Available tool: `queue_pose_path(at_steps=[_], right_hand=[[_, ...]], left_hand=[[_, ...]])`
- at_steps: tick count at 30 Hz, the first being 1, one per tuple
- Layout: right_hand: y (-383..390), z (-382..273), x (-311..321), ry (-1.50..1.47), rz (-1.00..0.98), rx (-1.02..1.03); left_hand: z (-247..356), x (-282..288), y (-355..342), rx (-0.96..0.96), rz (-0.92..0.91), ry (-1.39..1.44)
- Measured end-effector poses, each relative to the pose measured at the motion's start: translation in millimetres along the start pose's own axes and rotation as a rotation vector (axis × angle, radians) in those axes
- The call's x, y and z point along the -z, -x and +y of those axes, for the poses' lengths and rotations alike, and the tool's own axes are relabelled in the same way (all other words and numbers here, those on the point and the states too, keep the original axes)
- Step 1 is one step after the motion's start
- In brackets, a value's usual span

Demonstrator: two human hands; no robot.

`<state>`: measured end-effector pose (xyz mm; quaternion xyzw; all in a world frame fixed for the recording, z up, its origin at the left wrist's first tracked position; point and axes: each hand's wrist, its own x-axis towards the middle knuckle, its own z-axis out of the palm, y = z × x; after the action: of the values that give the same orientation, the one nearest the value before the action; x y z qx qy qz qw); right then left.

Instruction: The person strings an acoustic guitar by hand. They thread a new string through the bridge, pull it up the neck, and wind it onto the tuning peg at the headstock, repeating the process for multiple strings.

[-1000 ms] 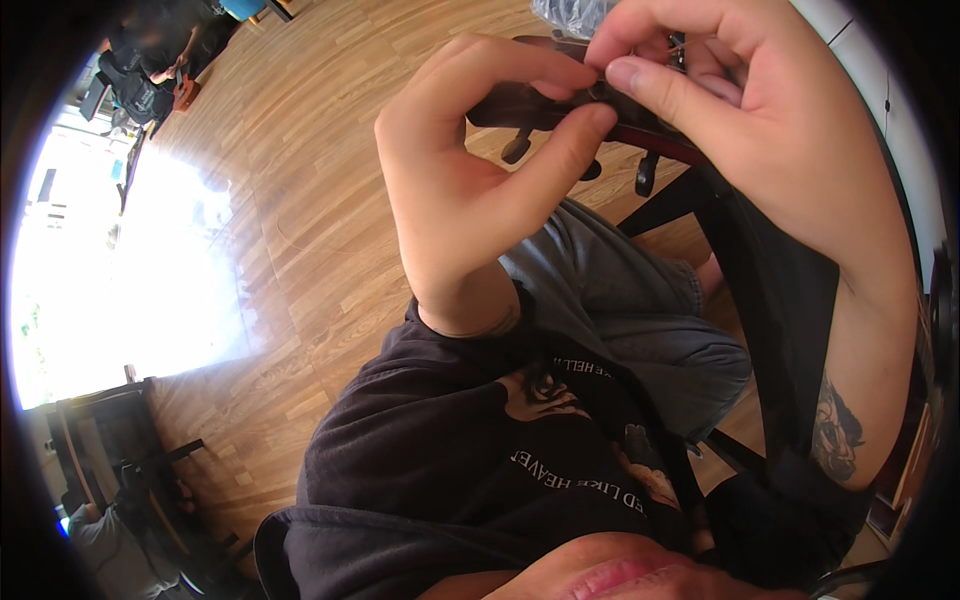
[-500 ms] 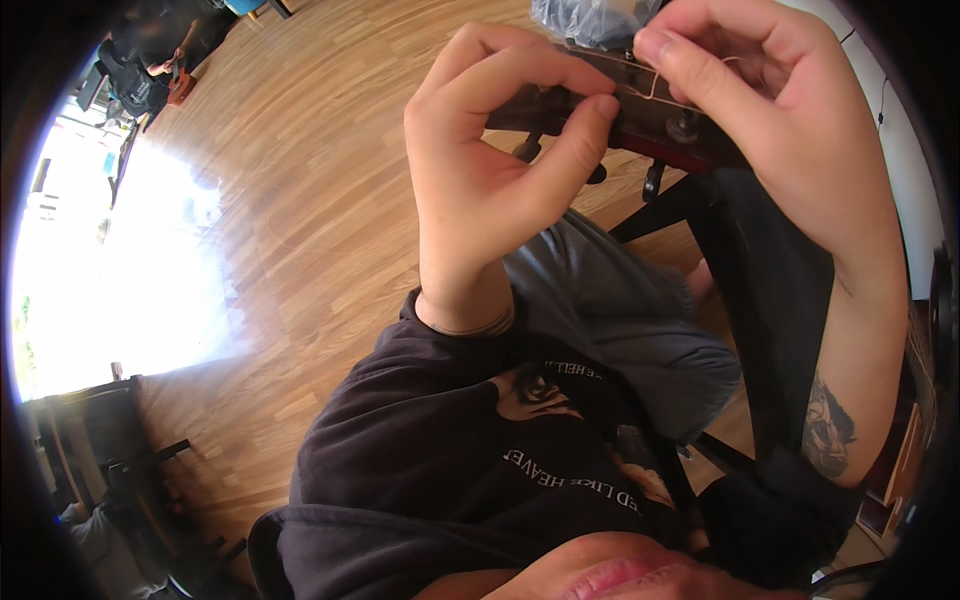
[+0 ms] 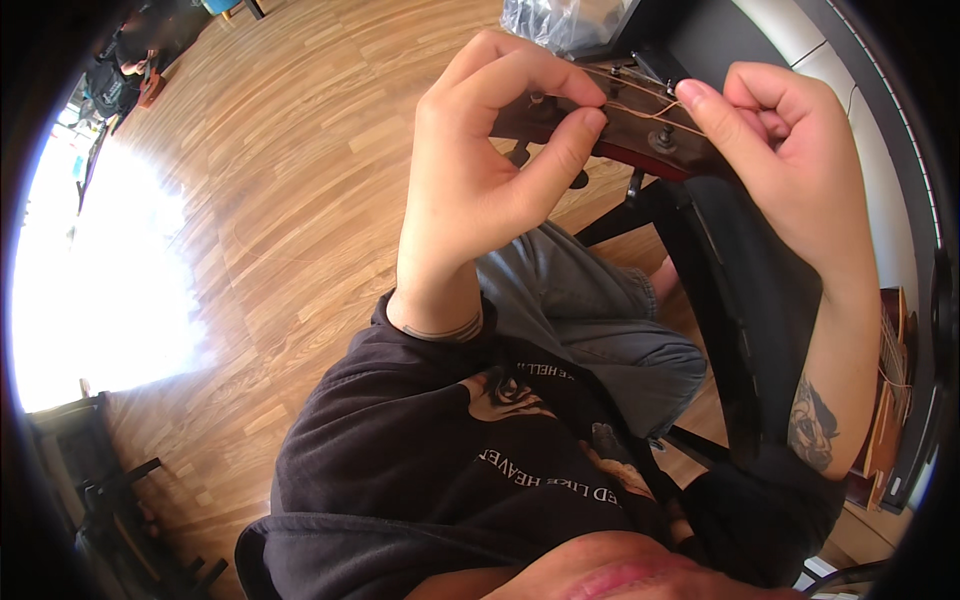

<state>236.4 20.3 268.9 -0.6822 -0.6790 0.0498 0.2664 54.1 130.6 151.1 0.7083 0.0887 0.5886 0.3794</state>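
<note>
A dark wooden guitar headstock (image 3: 628, 140) lies in front of me, with metal tuning posts (image 3: 662, 140) on its face and dark tuning knobs (image 3: 636, 186) along its near edge. Thin copper-coloured guitar string (image 3: 640, 112) runs loosely across it. My left hand (image 3: 475, 150) pinches at the left part of the headstock, thumb and forefinger tips almost together beside a post; the string seems to pass between them. Over the right end, my right hand (image 3: 790, 150) holds string between thumb and curled fingers. Its exact grip is partly hidden behind the thumb.
A clear plastic bag (image 3: 560, 22) sits beyond the headstock. A black stand or seat frame (image 3: 715, 300) is below my right arm. Another guitar (image 3: 885, 400) leans at the right, near a long keyboard (image 3: 925, 150). Far left, a person holds a small guitar-like instrument (image 3: 150, 88). Black furniture (image 3: 110, 490) stands lower left.
My right hand has moved a little right and down, and the string near it looks straighter. My left hand keeps its pinch. The whole view has shifted slightly.
</note>
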Motion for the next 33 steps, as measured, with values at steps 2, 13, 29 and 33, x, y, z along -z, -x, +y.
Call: queue_pose_path(at_steps=[2, 13, 29, 33], right_hand=[[1.2, 2.1, -2.3, 0.029, 0.025, 0.034], [-0.3, 4.6, -1.1, 0.078, 0.022, 0.078], [-0.5, 13.2, -4.2, 0.021, 0.023, 0.001], [0.7, 13.7, -3.2, 0.007, 0.025, -0.010]], left_hand=[[-1.8, 0.6, 0.1, -0.007, 0.005, -0.015], [-6.5, 6.0, 27.4, -0.626, 0.189, -0.537], [-13.0, -18.7, 47.0, -0.405, 0.297, -0.545], [-25.0, -12.8, 49.8, -0.454, 0.311, -0.512]])
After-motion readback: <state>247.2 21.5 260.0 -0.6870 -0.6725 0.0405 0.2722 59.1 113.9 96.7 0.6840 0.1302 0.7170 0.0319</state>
